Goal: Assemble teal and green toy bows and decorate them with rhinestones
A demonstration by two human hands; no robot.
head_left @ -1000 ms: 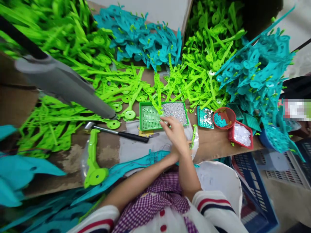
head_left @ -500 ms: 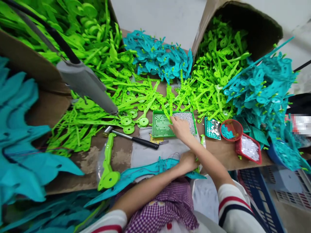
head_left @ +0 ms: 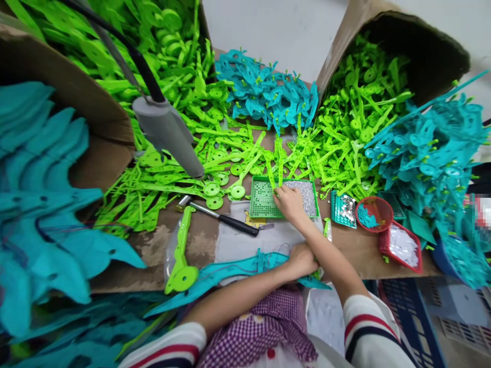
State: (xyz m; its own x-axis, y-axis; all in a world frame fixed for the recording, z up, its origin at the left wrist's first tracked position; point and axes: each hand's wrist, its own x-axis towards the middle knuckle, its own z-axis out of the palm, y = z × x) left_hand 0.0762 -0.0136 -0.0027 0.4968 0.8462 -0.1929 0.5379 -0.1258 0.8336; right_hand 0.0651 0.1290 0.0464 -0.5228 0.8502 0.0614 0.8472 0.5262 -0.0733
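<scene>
Overhanging green tray [head_left: 261,202]: right hand [head_left: 290,205], fingers bunched, grip unclear. Left hand [head_left: 302,261], hold unclear: blue strip [head_left: 222,272] lay mainly toward nine o'clock.

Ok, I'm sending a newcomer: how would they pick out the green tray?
On the table, find the grey cloth; the green tray sits at its far edge, under the right hand. It is shallow, with a holed floor. Unlike the teal tray to its right, which holds larger shiny discs, it has fine silvery bits at its right end.
</scene>
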